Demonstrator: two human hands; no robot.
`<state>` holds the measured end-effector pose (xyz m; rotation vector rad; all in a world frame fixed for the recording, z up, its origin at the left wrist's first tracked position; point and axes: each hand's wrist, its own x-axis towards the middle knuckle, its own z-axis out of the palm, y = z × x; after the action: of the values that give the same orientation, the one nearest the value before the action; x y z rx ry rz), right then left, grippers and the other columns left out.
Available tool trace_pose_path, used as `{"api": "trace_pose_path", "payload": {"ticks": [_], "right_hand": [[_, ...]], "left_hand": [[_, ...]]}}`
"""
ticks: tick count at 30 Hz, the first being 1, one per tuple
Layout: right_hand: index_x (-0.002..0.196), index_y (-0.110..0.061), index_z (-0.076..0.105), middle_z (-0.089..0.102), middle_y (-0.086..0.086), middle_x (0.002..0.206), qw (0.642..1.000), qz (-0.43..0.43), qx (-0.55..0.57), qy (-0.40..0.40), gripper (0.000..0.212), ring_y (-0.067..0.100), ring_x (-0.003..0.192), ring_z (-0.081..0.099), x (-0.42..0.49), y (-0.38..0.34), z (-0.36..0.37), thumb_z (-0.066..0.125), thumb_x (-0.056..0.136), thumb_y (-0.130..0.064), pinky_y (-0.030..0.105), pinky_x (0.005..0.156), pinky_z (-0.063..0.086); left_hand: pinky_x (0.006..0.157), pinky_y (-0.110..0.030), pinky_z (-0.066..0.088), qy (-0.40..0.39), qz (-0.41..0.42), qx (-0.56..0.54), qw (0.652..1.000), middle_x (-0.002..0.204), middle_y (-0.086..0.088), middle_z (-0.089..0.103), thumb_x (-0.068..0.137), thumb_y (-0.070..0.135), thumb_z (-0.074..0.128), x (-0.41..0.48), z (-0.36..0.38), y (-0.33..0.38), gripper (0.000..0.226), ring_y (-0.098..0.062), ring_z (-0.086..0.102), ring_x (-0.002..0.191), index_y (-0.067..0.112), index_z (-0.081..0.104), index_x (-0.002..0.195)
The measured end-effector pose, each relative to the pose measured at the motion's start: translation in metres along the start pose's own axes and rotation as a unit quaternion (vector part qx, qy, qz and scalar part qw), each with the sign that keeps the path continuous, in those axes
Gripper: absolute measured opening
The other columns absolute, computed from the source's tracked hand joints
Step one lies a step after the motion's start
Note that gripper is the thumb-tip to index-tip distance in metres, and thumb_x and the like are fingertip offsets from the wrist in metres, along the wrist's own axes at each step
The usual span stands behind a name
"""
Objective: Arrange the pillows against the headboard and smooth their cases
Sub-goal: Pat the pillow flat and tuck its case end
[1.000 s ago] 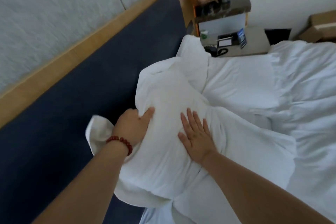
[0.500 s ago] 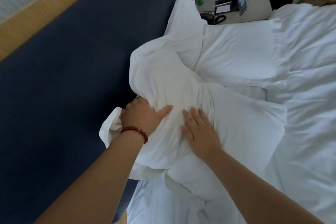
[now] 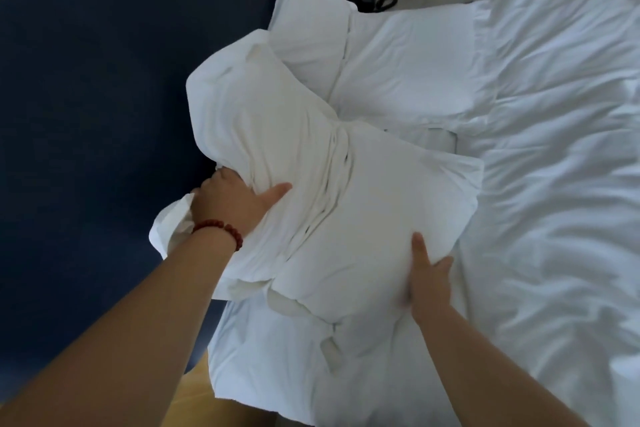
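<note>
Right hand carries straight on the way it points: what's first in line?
The right hand grips the near pillow at its edge. Straight on, up the picture, it would run along that pillow, then likely reach the second pillow lying flat behind; depth is unclear.

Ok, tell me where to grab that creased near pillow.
Take the near pillow by its two outer edges, one hand from the headboard side, one from the duvet side. Folds run down its middle, so gripping there would likely bunch the case.

The headboard [image 3: 104, 97] blocks the near pillow [image 3: 381, 201] leftward, the far pillow [image 3: 398, 59] beyond; rightward, open duvet [image 3: 554, 166].
</note>
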<state>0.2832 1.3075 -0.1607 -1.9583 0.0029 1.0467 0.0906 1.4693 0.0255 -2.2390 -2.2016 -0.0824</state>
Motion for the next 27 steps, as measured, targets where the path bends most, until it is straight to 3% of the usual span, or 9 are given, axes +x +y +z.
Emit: {"api": "trace_pose_path", "payload": {"ticks": [2, 4, 7, 10, 13, 16, 19, 23, 27], "right_hand": [[0.147, -0.018, 0.036, 0.053, 0.012, 0.141, 0.997, 0.029, 0.071, -0.014, 0.126, 0.033, 0.125, 0.053, 0.007, 0.008, -0.001, 0.054, 0.05, -0.096, 0.047, 0.109, 0.039], [0.138, -0.02, 0.049, 0.063, 0.005, 0.128, 0.987, 0.058, 0.147, -0.038, 0.124, 0.028, 0.114, 0.06, 0.014, 0.011, 0.001, 0.061, 0.041, -0.096, 0.045, 0.103, 0.046], [0.127, -0.022, 0.062, 0.07, 0.003, 0.119, 0.945, 0.093, 0.289, -0.125, 0.096, 0.024, 0.108, 0.065, 0.01, 0.003, 0.001, 0.063, 0.054, -0.085, 0.038, 0.091, 0.051], [0.127, -0.026, 0.064, 0.07, 0.006, 0.12, 0.92, 0.078, 0.33, -0.194, 0.086, 0.026, 0.111, 0.066, 0.006, -0.003, -0.002, 0.05, 0.064, -0.083, 0.044, 0.097, 0.049], [0.124, -0.026, 0.065, 0.072, 0.005, 0.115, 0.937, 0.034, 0.301, -0.177, 0.074, 0.023, 0.106, 0.069, 0.001, -0.019, -0.005, 0.043, 0.078, -0.08, 0.041, 0.093, 0.052], [0.129, -0.025, 0.06, 0.07, 0.0, 0.116, 0.963, -0.056, 0.24, -0.106, 0.067, 0.016, 0.101, 0.068, -0.009, -0.055, -0.009, 0.058, 0.08, -0.07, 0.03, 0.08, 0.053], [0.128, -0.029, 0.055, 0.067, -0.01, 0.109, 0.973, -0.133, 0.175, -0.063, 0.051, 0.002, 0.092, 0.062, -0.013, -0.095, -0.014, 0.068, 0.084, -0.052, 0.019, 0.073, 0.048], [0.129, -0.012, 0.05, 0.06, 0.0, 0.114, 0.993, -0.115, 0.004, 0.036, 0.082, 0.021, 0.105, 0.057, 0.005, -0.108, -0.022, 0.076, 0.071, -0.062, 0.031, 0.089, 0.042], [0.134, 0.002, 0.042, 0.058, 0.021, 0.129, 0.989, -0.047, -0.117, 0.072, 0.097, 0.038, 0.121, 0.053, 0.033, -0.074, -0.023, 0.066, 0.074, -0.07, 0.039, 0.098, 0.04]], "left_hand": [[0.088, -0.044, 0.044, -0.001, -0.003, -0.004, 1.0, 0.114, -0.016, 0.062, 0.061, 0.085, 0.06, -0.005, 0.003, 0.004, 0.104, -0.035, 0.058, 0.107, -0.003, 0.053, 0.115], [0.095, -0.047, 0.046, 0.003, -0.004, -0.011, 1.0, 0.117, -0.019, 0.06, 0.062, 0.082, 0.063, -0.007, 0.008, 0.004, 0.105, -0.036, 0.056, 0.111, -0.006, 0.051, 0.118], [0.096, -0.056, 0.044, 0.006, 0.0, -0.022, 1.0, 0.115, -0.022, 0.06, 0.061, 0.081, 0.064, -0.001, 0.016, 0.003, 0.108, -0.039, 0.055, 0.11, -0.01, 0.051, 0.117], [0.095, -0.057, 0.044, 0.012, 0.008, -0.03, 0.999, 0.113, -0.023, 0.06, 0.059, 0.082, 0.063, 0.007, 0.02, -0.002, 0.108, -0.039, 0.055, 0.109, -0.01, 0.051, 0.114], [0.096, -0.055, 0.043, 0.009, 0.016, -0.054, 0.998, 0.113, -0.023, 0.06, 0.06, 0.081, 0.064, 0.012, 0.019, -0.008, 0.105, -0.039, 0.055, 0.108, -0.009, 0.053, 0.112], [0.097, -0.053, 0.043, 0.012, 0.013, -0.094, 0.995, 0.112, -0.022, 0.062, 0.065, 0.078, 0.064, 0.015, 0.009, -0.009, 0.096, -0.04, 0.057, 0.108, -0.006, 0.055, 0.109], [0.085, -0.038, 0.042, -0.013, 0.0, -0.133, 0.991, 0.107, -0.016, 0.063, 0.064, 0.086, 0.055, 0.024, 0.003, -0.014, 0.095, -0.036, 0.06, 0.103, 0.001, 0.056, 0.106], [0.087, -0.047, 0.05, -0.049, 0.003, -0.143, 0.989, 0.092, -0.006, 0.066, 0.048, 0.103, 0.037, 0.027, 0.013, -0.028, 0.108, -0.029, 0.063, 0.088, 0.01, 0.059, 0.096], [0.081, -0.044, 0.054, -0.05, 0.03, -0.18, 0.982, 0.086, -0.003, 0.066, 0.068, 0.083, 0.054, 0.028, 0.017, -0.038, 0.074, -0.026, 0.064, 0.081, 0.013, 0.06, 0.092]]}}
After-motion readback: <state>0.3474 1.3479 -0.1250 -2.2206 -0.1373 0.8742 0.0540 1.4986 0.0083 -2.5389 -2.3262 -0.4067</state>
